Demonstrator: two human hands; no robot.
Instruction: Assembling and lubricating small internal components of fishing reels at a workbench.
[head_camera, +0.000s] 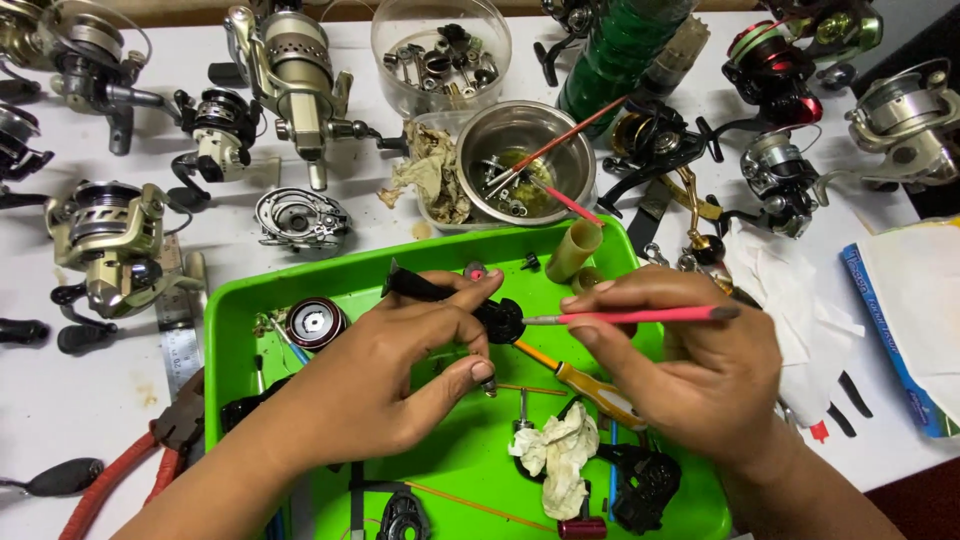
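Left hand (395, 375) pinches black reel part (470, 305) over green tray (225, 330); right hand (690, 365) grips red brush (640, 316), level, tip touching part's right end.

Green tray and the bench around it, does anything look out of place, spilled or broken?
Nothing looks spilled or broken. The left hand holds a black reel part over the green tray; the right hand touches it with a pink brush. A crumpled stained rag slumps against the steel bowl.
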